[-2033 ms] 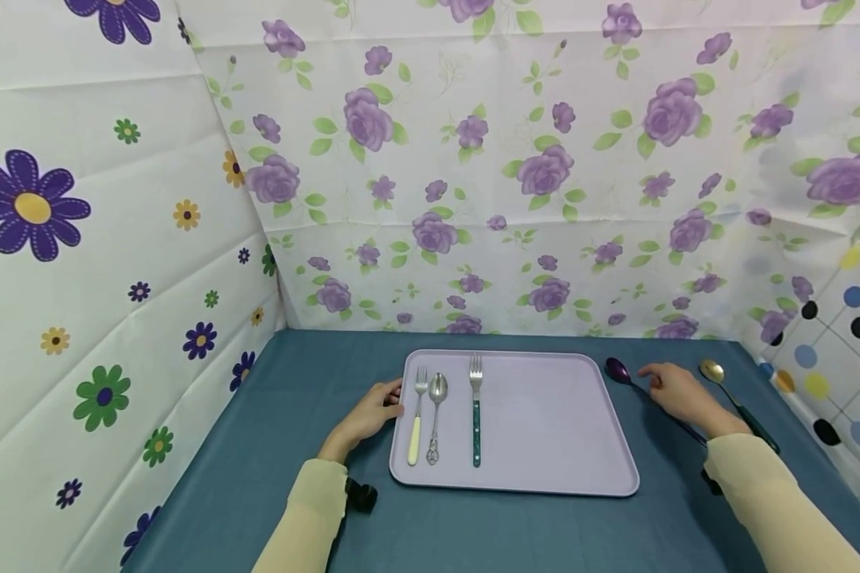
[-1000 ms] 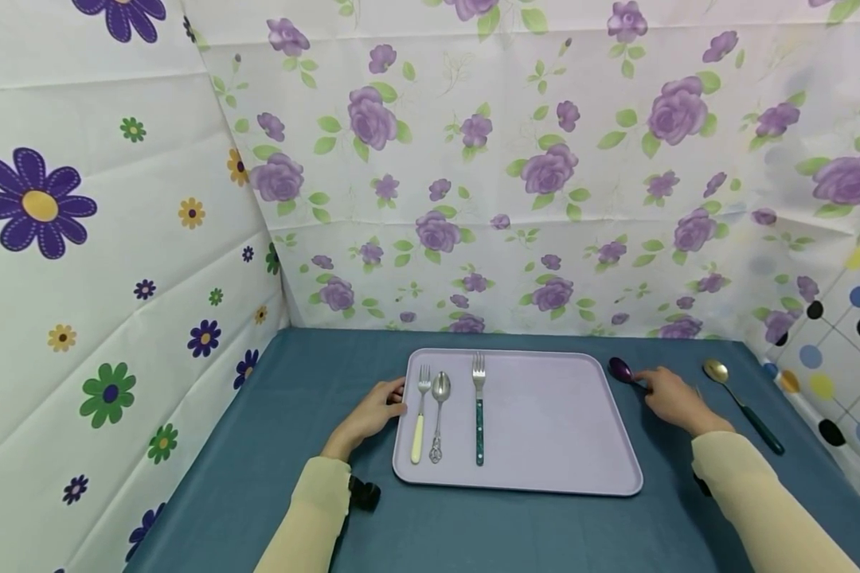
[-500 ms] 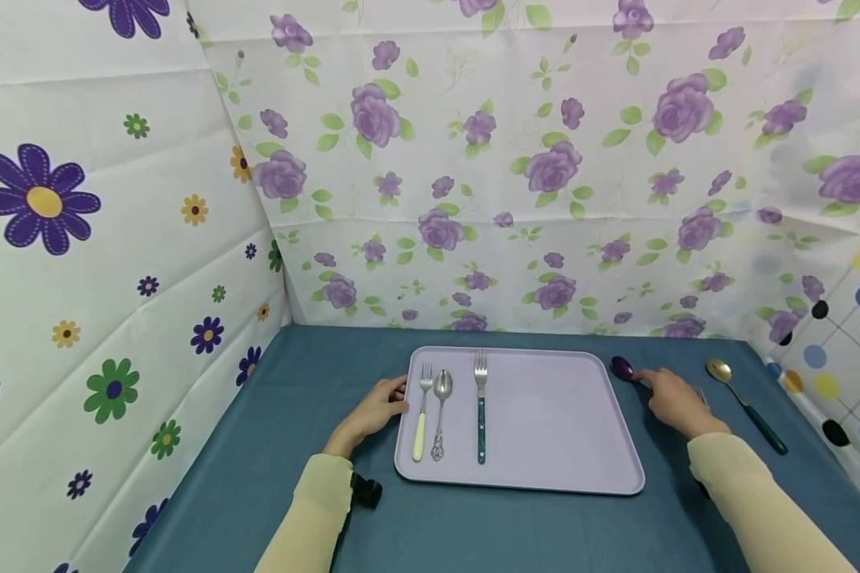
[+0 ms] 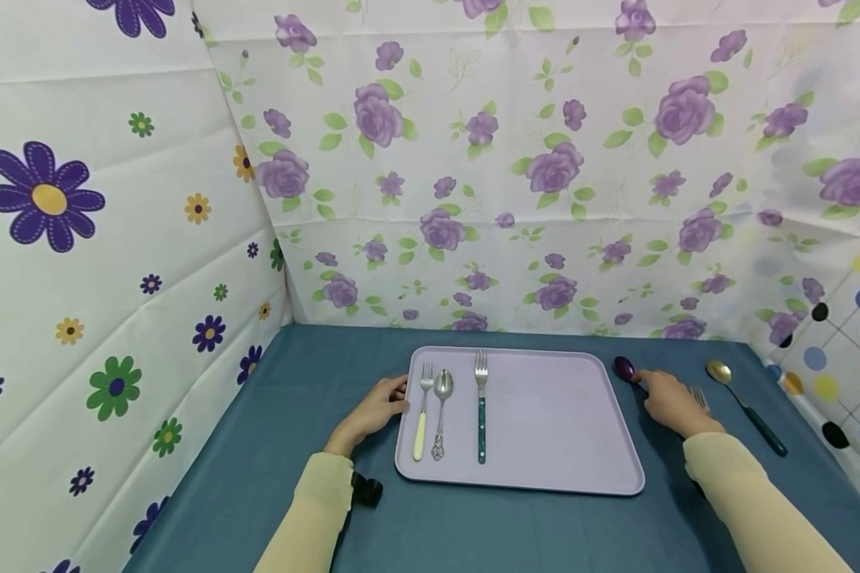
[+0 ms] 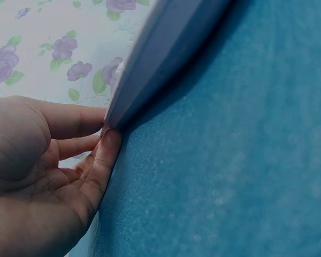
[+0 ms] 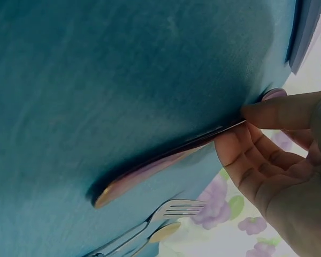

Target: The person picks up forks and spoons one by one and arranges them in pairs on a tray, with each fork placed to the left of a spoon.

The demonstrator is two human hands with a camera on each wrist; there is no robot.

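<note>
My left hand point(image 4: 369, 412) holds the left rim of a lilac tray point(image 4: 559, 422), thumb and fingertips meeting at the edge in the left wrist view. On the tray lie a fork with a cream handle point(image 4: 420, 426), an ornate silver spoon point(image 4: 443, 385) and a fork with a green handle point(image 4: 482, 422). Right of the tray, my right hand point(image 4: 677, 404) pinches the handle of a purple spoon point(image 4: 623, 368) just below its bowl. In the right wrist view the spoon's handle point(image 6: 150, 168) slants down along the cloth; my hand hides most of it in the head view.
Another fork point(image 6: 176, 210), mostly covered by my right hand in the head view, lies beside the purple spoon. Farther right is a gold spoon with a green handle point(image 4: 760, 426). A blue-green cloth point(image 4: 516, 533) covers the table, and a floral sheet point(image 4: 516, 175) rises behind it.
My right hand has moved left onto the purple spoon and taken hold of its handle. The other fork's tines have come into view beside it. My left hand stays at the tray.
</note>
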